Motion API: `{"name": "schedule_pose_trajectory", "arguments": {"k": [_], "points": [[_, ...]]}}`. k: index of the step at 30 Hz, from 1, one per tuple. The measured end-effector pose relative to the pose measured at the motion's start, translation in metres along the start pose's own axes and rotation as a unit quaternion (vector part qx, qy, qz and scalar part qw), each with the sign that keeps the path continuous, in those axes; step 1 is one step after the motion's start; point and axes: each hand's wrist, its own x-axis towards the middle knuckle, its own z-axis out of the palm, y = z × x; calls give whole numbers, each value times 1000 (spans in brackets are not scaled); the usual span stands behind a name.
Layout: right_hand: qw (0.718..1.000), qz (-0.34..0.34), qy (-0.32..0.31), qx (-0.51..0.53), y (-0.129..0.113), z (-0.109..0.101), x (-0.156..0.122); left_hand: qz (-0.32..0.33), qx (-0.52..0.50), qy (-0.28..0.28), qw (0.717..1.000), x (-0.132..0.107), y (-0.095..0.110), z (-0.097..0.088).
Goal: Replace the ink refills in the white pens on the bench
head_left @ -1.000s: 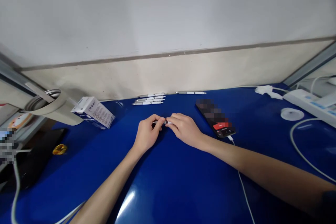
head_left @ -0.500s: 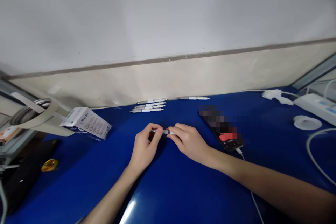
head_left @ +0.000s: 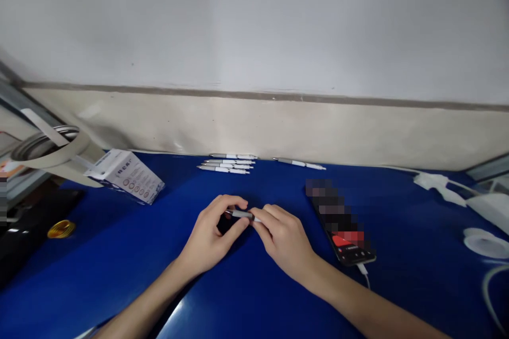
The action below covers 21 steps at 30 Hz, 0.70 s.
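Observation:
A pen (head_left: 242,214) with a grey grip and white barrel is held above the blue desk, its metal tip pointing left. My right hand (head_left: 284,235) pinches its white rear part, most of which the fingers hide. Around the grip end, my left hand (head_left: 212,233) has its thumb and forefinger parted, close to the pen; whether the thumb touches it is hard to see. Behind the hands, several similar pens (head_left: 228,166) lie side by side near the wall. One more pen (head_left: 299,163) rests apart, to their right.
A phone (head_left: 340,222) with a charging cable lies right of my hands. At left stand a white-and-blue box (head_left: 135,177) and a beige bin (head_left: 59,161), with a yellow tape roll (head_left: 61,229) nearer me. A power strip (head_left: 491,209) and round white lids (head_left: 485,243) are at far right.
My left thumb and forefinger have spread apart from their pinch on the pen's grip. My right hand still holds the pen. The head view has turned and shifted slightly.

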Motion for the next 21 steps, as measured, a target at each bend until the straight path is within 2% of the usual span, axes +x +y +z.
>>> {"name": "schedule_pose_trajectory", "arguments": {"k": [3, 5, 7, 11, 13, 18, 21], "points": [[999, -8, 3, -39, 0, -1, 1, -72, 4, 5, 997, 1, 0, 0], [998, -16, 5, -56, 0, -1, 2, -84, 14, -1, 996, 1, 0, 0], [999, -12, 5, -52, 1, -1, 3, -65, 21, 9, 998, 1, -1, -1], [1000, 7, 3, -24, 2, -1, 3, 19, 18, 7, 1000, 1, -1, -2], [1000, 2, 7, -19, 2, -1, 2, 31, 14, 5, 999, 1, 0, -1], [999, -18, 20, -30, 2, 0, 3, -54, 2, 13, 998, 1, 2, 1], [999, -23, 30, -11, 3, 1, 4, -64, 10, 8, 998, 1, 1, 2]]}}
